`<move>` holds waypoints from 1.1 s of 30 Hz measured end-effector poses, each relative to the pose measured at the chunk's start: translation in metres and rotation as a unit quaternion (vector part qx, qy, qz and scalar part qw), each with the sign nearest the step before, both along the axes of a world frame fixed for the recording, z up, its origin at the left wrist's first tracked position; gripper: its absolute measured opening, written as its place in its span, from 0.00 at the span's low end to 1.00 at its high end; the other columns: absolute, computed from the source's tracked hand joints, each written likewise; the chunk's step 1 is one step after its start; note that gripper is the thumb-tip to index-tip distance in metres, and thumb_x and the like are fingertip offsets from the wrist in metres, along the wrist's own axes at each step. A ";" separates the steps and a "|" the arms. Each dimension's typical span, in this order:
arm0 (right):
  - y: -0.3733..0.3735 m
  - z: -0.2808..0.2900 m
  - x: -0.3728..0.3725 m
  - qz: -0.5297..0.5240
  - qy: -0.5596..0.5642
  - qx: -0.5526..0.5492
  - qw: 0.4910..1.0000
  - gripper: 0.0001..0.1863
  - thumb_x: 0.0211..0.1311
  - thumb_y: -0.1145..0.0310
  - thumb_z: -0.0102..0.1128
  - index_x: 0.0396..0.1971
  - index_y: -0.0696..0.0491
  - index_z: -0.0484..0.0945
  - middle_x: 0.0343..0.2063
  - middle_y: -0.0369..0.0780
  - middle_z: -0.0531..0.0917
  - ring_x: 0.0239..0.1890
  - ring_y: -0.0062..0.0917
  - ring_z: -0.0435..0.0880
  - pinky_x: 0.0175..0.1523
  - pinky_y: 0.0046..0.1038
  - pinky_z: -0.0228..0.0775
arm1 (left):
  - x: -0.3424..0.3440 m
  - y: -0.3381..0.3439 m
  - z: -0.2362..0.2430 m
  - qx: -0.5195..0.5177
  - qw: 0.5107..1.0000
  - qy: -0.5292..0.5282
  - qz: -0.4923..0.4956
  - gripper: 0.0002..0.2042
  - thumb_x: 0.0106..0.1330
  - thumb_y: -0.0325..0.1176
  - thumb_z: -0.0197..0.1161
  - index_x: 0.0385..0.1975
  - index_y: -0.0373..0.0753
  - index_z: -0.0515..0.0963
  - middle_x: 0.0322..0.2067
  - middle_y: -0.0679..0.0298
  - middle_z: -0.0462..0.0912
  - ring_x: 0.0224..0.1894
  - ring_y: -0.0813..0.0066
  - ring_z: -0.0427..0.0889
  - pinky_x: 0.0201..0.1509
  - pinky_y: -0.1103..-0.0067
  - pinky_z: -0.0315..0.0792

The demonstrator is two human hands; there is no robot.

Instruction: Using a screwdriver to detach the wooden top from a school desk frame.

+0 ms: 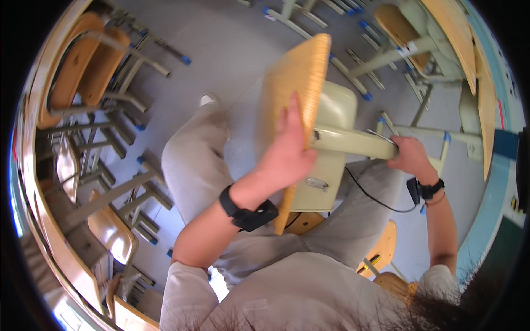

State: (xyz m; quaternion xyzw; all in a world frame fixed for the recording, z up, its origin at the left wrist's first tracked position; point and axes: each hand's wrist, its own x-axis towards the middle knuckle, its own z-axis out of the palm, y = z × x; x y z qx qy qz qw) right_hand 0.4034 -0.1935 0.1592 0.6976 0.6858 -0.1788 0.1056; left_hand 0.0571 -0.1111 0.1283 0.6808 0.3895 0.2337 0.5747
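A small school desk is tipped on its side between my legs. Its wooden top stands nearly upright, and the beige metal compartment faces right. My left hand lies against the wooden top near its edge, fingers stretched out and pointing away from me. From the desk's underside a beige metal leg sticks out to the right. Around its far end my right hand is closed. A thin silvery rod runs along the leg into that hand; its kind is unclear.
Wooden chairs and metal desk frames crowd the left side. More desks and a chair stand at the far right. A black cable hangs from my right wristband. Beside my right thigh, a yellow-and-black object rests on a wooden seat.
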 end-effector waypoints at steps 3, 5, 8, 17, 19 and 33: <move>-0.004 -0.007 0.001 0.002 0.019 -0.003 1.000 0.20 0.33 0.63 0.68 0.31 0.55 0.79 0.25 0.49 0.82 0.33 0.49 0.81 0.39 0.44 0.74 | -0.004 0.011 -0.001 -0.041 0.998 -0.045 -0.019 0.45 0.56 0.19 0.51 0.74 0.28 0.33 0.69 0.34 0.53 0.73 0.46 0.56 0.74 0.71 0.54; -0.005 -0.002 0.003 -0.003 0.011 -0.020 1.000 0.20 0.34 0.62 0.69 0.32 0.54 0.80 0.25 0.48 0.83 0.33 0.48 0.82 0.39 0.44 0.75 | 0.000 0.015 0.005 -0.083 0.994 -0.064 -0.026 0.45 0.56 0.19 0.51 0.74 0.28 0.35 0.69 0.39 0.57 0.72 0.51 0.59 0.73 0.72 0.56; -0.007 0.000 0.004 -0.009 0.014 -0.037 0.999 0.20 0.35 0.61 0.70 0.33 0.53 0.82 0.24 0.46 0.84 0.32 0.46 0.83 0.39 0.43 0.76 | 0.006 0.019 0.013 -0.119 0.990 -0.069 -0.007 0.42 0.56 0.16 0.49 0.75 0.30 0.41 0.64 0.50 0.67 0.66 0.64 0.69 0.68 0.77 0.62; 0.002 -0.004 0.004 -0.012 0.043 -0.033 0.998 0.18 0.36 0.63 0.68 0.32 0.53 0.83 0.23 0.46 0.84 0.30 0.45 0.84 0.35 0.43 0.77 | 0.012 0.033 0.027 -0.166 0.985 -0.050 -0.002 0.40 0.56 0.11 0.45 0.74 0.38 0.52 0.62 0.59 0.70 0.63 0.69 0.72 0.67 0.75 0.65; 0.001 -0.007 0.006 0.001 0.041 -0.026 0.999 0.18 0.36 0.63 0.68 0.32 0.53 0.83 0.22 0.46 0.84 0.30 0.45 0.84 0.35 0.42 0.78 | 0.013 0.034 0.025 -0.175 0.983 -0.049 0.003 0.39 0.56 0.11 0.47 0.73 0.36 0.54 0.63 0.58 0.70 0.64 0.70 0.71 0.68 0.75 0.64; -0.005 -0.021 0.006 -0.023 0.042 -0.042 0.998 0.21 0.36 0.62 0.70 0.36 0.53 0.82 0.25 0.45 0.84 0.31 0.44 0.84 0.38 0.41 0.78 | 0.016 0.048 0.019 -0.156 0.987 0.006 -0.039 0.40 0.56 0.14 0.45 0.74 0.39 0.50 0.63 0.58 0.69 0.64 0.68 0.69 0.68 0.73 0.63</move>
